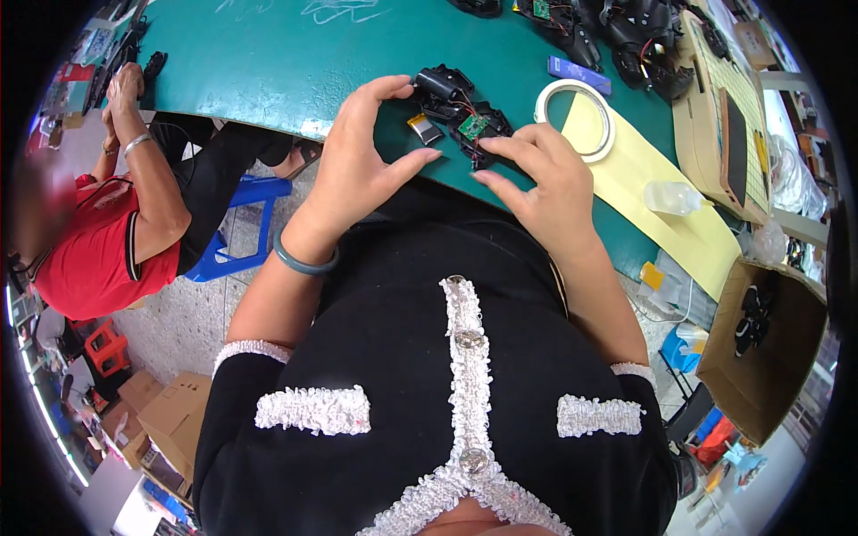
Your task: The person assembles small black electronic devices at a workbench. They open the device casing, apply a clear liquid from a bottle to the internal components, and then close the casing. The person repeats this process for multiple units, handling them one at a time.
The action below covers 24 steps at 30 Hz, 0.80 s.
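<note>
A black plastic device (444, 93) lies opened up at the table's near edge, showing a dark cylinder, thin red wires and a green circuit board (474, 127). Beside it is a small flat silver battery cell (424, 129) with a yellowish end. My left hand (362, 147) is spread wide around the battery and the device's left side; its index fingertip comes close to the cylinder, and the thumb points below the battery. With my right hand (547, 174) I grip the device's lower right end, index finger by the board and thumb under the edge.
On the green table (250, 62) are a tape roll (610, 134), yellow paper (639, 174), a blue box (579, 75), a clear bottle (673, 198) and more black devices (639, 40). A cardboard box (760, 353) stands at right. Another person (107, 241) sits at left.
</note>
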### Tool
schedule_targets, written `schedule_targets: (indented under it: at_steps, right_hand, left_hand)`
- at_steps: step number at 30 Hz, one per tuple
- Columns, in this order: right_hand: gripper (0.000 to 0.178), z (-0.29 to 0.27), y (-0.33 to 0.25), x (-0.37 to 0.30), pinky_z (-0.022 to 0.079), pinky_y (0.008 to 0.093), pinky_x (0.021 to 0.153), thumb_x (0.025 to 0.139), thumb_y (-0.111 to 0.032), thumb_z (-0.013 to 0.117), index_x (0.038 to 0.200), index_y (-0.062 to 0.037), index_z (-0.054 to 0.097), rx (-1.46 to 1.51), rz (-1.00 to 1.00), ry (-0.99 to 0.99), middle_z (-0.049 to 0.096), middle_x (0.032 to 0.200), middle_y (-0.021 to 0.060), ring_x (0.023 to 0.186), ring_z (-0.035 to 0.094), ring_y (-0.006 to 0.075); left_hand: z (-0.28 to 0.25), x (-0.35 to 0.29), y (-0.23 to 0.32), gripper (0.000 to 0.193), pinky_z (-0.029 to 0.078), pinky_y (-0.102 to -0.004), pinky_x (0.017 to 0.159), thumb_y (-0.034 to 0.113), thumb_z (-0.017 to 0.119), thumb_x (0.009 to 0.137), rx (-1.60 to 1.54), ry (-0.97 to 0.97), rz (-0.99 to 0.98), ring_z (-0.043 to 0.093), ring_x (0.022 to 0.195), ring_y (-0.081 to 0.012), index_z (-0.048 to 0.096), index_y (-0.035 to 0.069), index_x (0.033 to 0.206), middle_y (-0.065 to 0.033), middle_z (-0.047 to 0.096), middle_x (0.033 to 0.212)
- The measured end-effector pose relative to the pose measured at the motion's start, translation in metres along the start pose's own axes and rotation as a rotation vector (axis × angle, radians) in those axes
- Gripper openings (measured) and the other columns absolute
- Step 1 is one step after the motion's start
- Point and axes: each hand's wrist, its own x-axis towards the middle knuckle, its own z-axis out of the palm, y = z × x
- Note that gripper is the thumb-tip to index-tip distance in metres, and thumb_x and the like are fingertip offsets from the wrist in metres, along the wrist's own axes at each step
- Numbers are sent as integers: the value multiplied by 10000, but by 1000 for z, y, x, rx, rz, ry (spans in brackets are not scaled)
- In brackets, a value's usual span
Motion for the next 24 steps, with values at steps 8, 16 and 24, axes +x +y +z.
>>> schedule_targets:
  at_steps: [8,16,24]
  right_hand:
    - [218,-2,3,-1,473,346,653,678,-167,810,852,-101,697,63,-5,-1,607,833,49,767,603,242]
    - [223,-1,6,-3,474,360,678,687,-151,802,844,-68,667,84,-18,10,616,834,75,781,605,269]
    - [259,-5,8,-7,476,367,683,669,-166,818,835,-62,649,153,-13,-12,621,829,76,786,604,273]
  left_hand:
    - [4,-2,1,712,461,-356,983,-6,805,707,-60,23,-35,607,1124,-239,451,25,1325,-147,605,1221]
    - [5,-9,1,634,491,-332,937,-56,730,790,-277,37,-84,624,1079,-208,419,21,1337,-156,599,1206]
    - [7,-13,10,341,527,-279,816,-23,674,864,-399,53,-131,679,896,-156,556,16,1181,-104,701,953]
